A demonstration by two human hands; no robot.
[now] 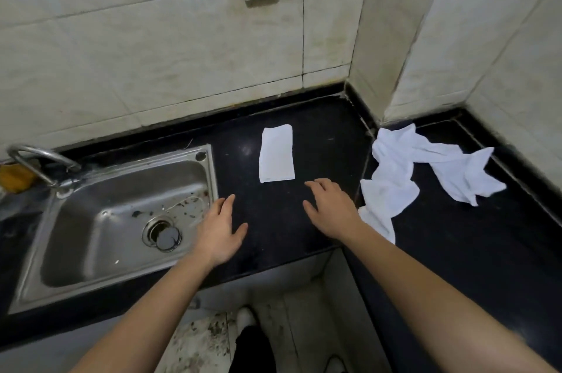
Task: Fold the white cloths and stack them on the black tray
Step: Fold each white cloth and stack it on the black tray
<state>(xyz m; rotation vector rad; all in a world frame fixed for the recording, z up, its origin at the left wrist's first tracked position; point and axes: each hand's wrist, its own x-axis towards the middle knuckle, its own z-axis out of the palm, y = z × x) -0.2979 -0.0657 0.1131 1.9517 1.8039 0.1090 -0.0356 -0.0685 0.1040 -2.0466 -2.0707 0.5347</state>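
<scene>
White folded rectangular cloth (276, 153) lies flat on the black stone counter (328, 135), just beyond both hands and between them. Left hand (220, 229) and right hand (330, 208) are apart, fingers loose and spread, gripping nothing. Heap of crumpled white cloths (395, 160) just right of the right hand, none folded. Stainless steel sink (121, 220) just left of the left hand. No separate black tray can be made out. Judged early: one cloth folded, the heap left to fold and stack
</scene>
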